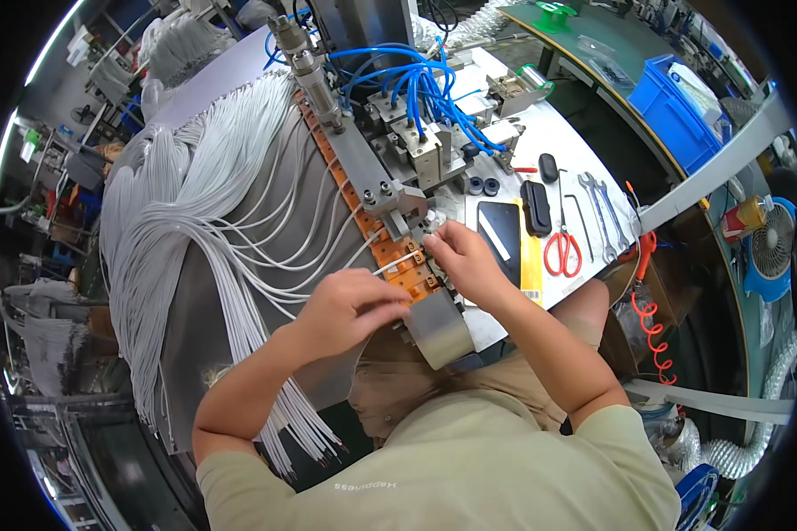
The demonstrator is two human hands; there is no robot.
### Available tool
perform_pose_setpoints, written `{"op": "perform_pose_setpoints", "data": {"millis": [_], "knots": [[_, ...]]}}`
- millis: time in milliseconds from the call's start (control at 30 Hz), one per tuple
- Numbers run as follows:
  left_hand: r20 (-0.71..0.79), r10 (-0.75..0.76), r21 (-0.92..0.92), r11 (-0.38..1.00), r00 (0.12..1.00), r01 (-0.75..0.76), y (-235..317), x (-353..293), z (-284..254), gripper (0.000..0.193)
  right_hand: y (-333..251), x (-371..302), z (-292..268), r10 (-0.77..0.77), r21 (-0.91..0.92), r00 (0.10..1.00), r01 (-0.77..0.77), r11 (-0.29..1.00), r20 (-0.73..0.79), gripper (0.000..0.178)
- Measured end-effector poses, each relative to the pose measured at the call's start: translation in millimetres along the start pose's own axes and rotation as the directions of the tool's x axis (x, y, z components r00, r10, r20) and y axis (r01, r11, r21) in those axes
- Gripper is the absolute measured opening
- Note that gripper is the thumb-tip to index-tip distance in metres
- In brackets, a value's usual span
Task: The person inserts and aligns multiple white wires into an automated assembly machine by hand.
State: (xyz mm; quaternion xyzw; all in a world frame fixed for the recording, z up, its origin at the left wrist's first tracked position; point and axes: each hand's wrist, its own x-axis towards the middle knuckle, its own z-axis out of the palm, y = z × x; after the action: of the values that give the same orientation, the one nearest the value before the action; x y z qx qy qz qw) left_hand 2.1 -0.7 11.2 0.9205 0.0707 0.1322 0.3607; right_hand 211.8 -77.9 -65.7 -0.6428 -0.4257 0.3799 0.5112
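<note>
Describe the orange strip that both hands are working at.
The orange strip is a long row of orange blocks, plastic by the look, running diagonally along the grey machine. White cables lie across it, draping leftward. The left hand and right hand meet at its near end, pinching a cable there.

Hands (354, 305) on orange conveyor (390, 257)
</note>
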Motion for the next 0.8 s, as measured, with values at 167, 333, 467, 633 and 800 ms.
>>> {"op": "perform_pose_setpoints", "data": {"millis": [167, 333, 467, 633, 800], "knots": [[-0.194, -0.241, -0.181, 0.961, 0.951, 0.207, 7.7, 0.0, -0.2, 0.017, -39.4, -43.0, -9.9, -0.121, -0.066, 0.987, 0.114, 0.991, -0.105, 0.014], [-0.162, -0.39, -0.386, 0.87, 0.906, 0.306, 6.3, -0.8, -0.2, 0.016, -44.3, -72.5, 11.9, -0.634, -0.317, 0.773, 0.607, 0.729, 0.022, 0.01], [-0.171, -0.392, -0.376, 0.874, 0.904, 0.308, 5.2, -2.2, 3.8, 0.017, -37.8, -52.2, 20.1, -0.692, -0.444, 0.72, 0.601, 0.665, -0.061, 0.014], [-0.205, -0.366, -0.284, 0.91, 0.908, 0.303, 5.7, -1.5, 4.1, 0.017, -45.6, -56.1, 19.9, -0.544, -0.272, 0.838, 0.515, 0.813, -0.04, 0.013], [-0.248, -0.331, -0.269, 0.926, 0.91, 0.263, 1.4, -2.1, 5.2, 0.016, -48.0, -55.2, 21.9, -0.512, -0.264, 0.858, 0.487, 0.833, -0.032, 0.011]]}}
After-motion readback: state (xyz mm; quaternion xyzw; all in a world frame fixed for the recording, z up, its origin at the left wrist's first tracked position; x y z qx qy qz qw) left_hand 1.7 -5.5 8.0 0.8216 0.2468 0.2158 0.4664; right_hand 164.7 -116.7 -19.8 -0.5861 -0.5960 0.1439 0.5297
